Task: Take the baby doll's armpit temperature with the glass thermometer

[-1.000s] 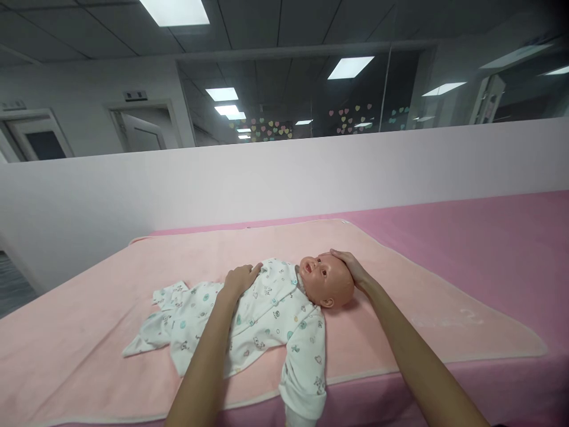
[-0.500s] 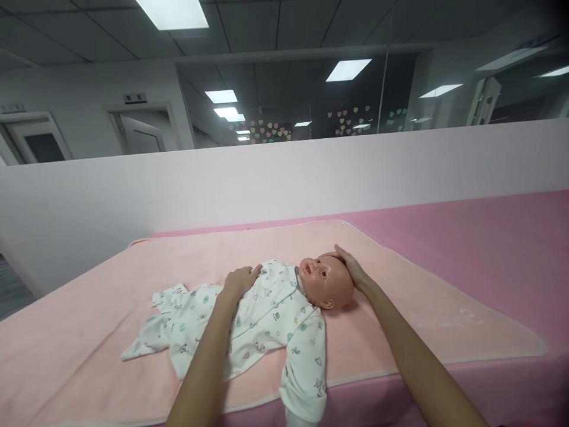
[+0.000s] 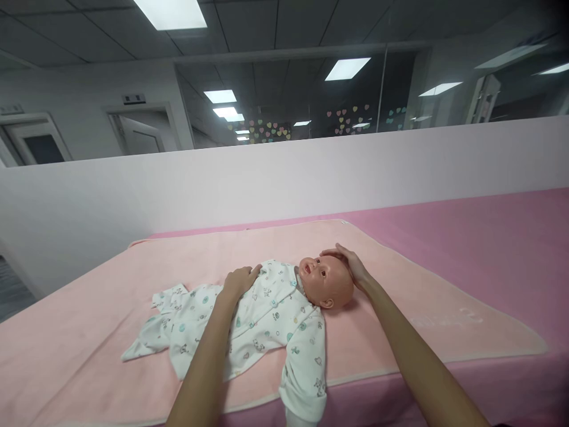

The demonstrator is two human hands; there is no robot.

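Observation:
A baby doll (image 3: 326, 281) lies on its back across a peach blanket (image 3: 106, 284), head to the right and legs to the left. It wears a white suit (image 3: 275, 320) with small green and grey prints. My left hand (image 3: 242, 280) rests flat on the doll's belly, fingers stretched toward its far side. Cupped along the top of the doll's head is my right hand (image 3: 351, 264), its fingers extended over the forehead. The doll's near sleeve (image 3: 304, 367) hangs toward the front edge; its far arm is hidden.
The blanket lies on a pink-covered surface (image 3: 489, 237). A low white wall (image 3: 284, 181) runs along the back, with a glass window (image 3: 302, 95) above it bearing heart-shaped stickers. Doors (image 3: 140, 133) stand at the far left.
My right hand's fingers have shifted slightly over the top of the doll's head. My left hand and the doll stay in place.

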